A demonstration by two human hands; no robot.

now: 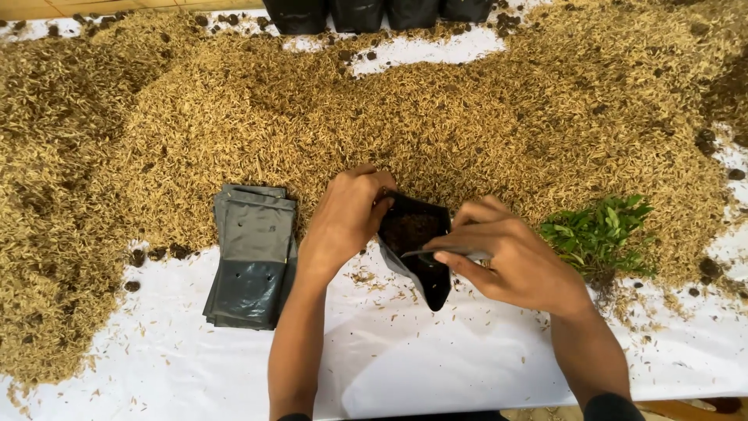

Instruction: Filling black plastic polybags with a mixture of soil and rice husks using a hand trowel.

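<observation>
A small black plastic grow bag (425,265) stands open on the white sheet, with dark soil inside. My left hand (349,214) grips its far-left rim, fingers curled over the edge. My right hand (510,261) pinches the near-right rim between thumb and fingers, holding the mouth apart. Both hands touch the same bag.
A flat stack of empty dark grey bags (253,253) lies to the left. A bunch of green seedlings (600,234) lies to the right. A big heap of rice husk mixed with soil (389,101) covers the white sheet (405,359). Filled black bags (374,14) stand at the far edge.
</observation>
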